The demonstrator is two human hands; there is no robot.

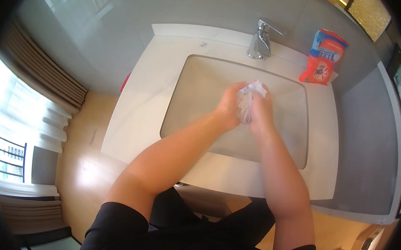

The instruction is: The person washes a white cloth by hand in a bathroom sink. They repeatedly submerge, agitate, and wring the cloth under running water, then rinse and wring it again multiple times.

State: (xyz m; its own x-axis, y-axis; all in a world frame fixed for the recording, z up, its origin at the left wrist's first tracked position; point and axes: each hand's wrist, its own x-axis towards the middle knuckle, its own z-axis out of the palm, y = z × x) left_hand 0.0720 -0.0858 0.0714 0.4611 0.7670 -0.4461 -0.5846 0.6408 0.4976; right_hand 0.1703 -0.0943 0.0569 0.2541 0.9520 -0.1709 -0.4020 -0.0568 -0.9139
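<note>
Cloth (244, 106), white and bunched into a narrow wad, sits between two bare hands over the basin (195, 97) in the head view, right of the basin's middle. Its long axis runs roughly near to far, with the far end leaning a little to the right and the near end tapering down between the heels of the hands. The far end is the brighter, more crumpled part, showing above the fingers; the near part looks greyer and slightly blurred.

The left hand (228, 107) presses on it from the left and the right hand (262, 110) from the right, so the grip of each is closed on the cloth. The exact placing of the fingers is too blurred to tell, and so is the height above the basin floor.

The basin is set into a pale tabletop (139, 104). Beyond its far rim stands a chrome faucet (260, 42), its lever pointing right. At the far right corner a red and blue packet (323, 58) stands upright near the grey wall (185, 5). Well to the left, brown curtains (46, 65) hang over a wooden floor (85, 140).
</note>
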